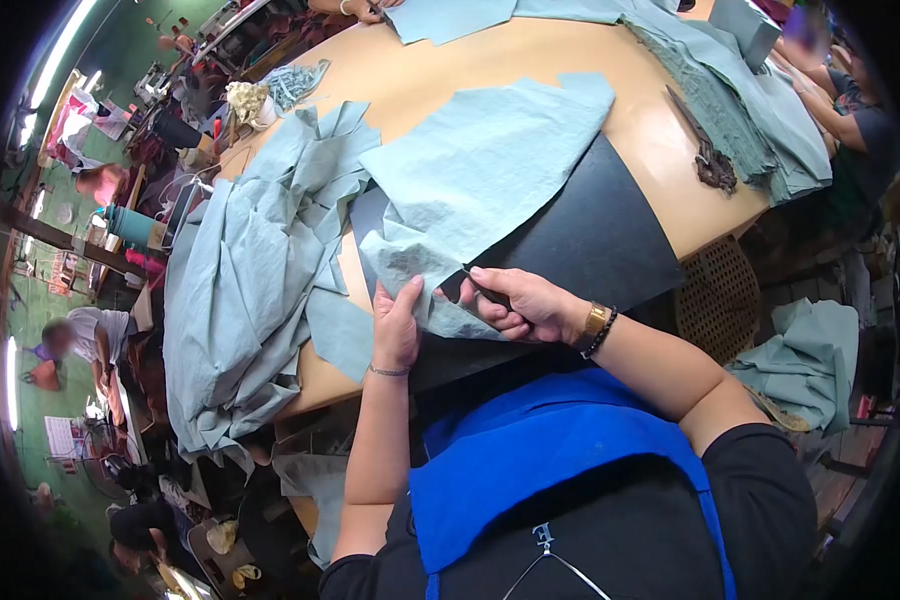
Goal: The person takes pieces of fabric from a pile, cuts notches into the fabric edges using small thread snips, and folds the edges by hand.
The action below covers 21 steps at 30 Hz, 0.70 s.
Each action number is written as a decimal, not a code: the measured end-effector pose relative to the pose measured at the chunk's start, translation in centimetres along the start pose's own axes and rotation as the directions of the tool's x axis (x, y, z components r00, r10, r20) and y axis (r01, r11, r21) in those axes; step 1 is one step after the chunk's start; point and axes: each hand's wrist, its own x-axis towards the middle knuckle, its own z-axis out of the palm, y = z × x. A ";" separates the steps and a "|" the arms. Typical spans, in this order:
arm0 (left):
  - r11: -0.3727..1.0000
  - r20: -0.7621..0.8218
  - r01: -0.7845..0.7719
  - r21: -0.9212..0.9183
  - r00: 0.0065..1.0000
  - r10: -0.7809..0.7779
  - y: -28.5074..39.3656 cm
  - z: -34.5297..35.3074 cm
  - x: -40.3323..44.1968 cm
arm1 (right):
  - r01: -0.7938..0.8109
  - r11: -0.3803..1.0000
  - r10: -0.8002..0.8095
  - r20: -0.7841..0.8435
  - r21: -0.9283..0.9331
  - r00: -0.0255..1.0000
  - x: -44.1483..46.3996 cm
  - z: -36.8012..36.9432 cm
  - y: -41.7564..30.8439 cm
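Observation:
A light blue-green fabric piece lies spread over a black board on the table. My left hand is closed on the near edge of this fabric, thumb on top, by a darker patch. Just to its right, my right hand is wrapped around small dark thread snips, whose tip touches the fabric's edge. My fingers hide most of the snips. Left of the board, a large crumpled heap of the same fabric hangs over the table edge.
The tan table bears stacked fabric at the far right, a dark pointed tool and a scrap bundle. A co-worker's hand is at the far edge; another person is at right. A woven chair stands nearby.

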 end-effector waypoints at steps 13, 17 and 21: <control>1.000 0.015 0.015 -0.024 1.000 -0.014 -0.3 -0.5 0.2 | 0.020 0.999 -0.021 -0.027 -0.027 0.999 0.2 0.3 0.1; 0.999 -0.011 0.052 -0.011 0.999 -0.052 0.1 0.0 0.0 | -0.028 0.999 0.026 -0.041 -0.027 0.999 -0.2 0.4 -0.1; 0.998 -0.003 0.063 0.012 0.998 -0.063 0.3 0.3 -0.2 | -0.009 1.000 0.009 -0.062 -0.003 0.998 0.7 1.0 -0.2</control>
